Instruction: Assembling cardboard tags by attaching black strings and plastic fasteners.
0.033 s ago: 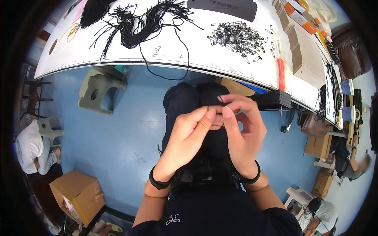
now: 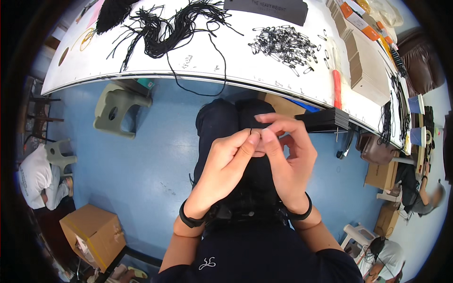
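Note:
My left hand [image 2: 230, 162] and my right hand [image 2: 289, 153] meet over my lap, fingertips pressed together. Between them they pinch a small thin black piece [image 2: 251, 130], seemingly a cord end; it is too small to tell more. Both wrists wear black bands. Ahead, on the white table [image 2: 203, 63], lie a tangle of black cords [image 2: 174, 26] and a pile of black safety pins [image 2: 283, 42]. A stack of black cards [image 2: 325, 120] sits at the table's near edge, just right of my right hand.
An orange-handled tool [image 2: 337, 87] and brown card stacks [image 2: 368, 70] lie on the table's right part. A grey plastic stool [image 2: 118, 111] stands under the table on the blue floor. A cardboard box [image 2: 94, 233] and a crouched person [image 2: 35, 177] are at the left; other people sit at the right.

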Tool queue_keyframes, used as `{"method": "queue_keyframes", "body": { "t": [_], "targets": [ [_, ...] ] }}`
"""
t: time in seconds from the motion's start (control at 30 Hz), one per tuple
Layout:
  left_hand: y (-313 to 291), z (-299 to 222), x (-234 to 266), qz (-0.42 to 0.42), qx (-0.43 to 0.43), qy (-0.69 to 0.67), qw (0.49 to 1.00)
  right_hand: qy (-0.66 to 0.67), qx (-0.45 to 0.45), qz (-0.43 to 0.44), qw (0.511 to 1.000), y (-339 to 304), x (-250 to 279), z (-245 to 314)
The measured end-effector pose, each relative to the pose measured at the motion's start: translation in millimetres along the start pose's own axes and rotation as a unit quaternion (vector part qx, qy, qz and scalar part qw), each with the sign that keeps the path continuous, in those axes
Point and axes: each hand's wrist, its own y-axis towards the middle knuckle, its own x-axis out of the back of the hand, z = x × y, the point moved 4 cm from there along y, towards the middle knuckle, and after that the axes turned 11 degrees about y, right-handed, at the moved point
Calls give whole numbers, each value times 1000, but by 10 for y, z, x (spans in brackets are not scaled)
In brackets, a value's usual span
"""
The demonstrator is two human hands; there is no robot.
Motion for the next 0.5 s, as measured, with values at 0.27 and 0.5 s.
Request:
{"method": "queue_keyframes", "body": {
  "t": [0.27, 0.5],
  "targets": [
    [-44, -14, 12, 37, -18, 153, 987, 137, -91, 21, 986, -29, -58, -78],
    [-28, -122, 24, -11, -117, 189, 975, 184, -90, 2, 979, -33, 6, -162]
  ]
}}
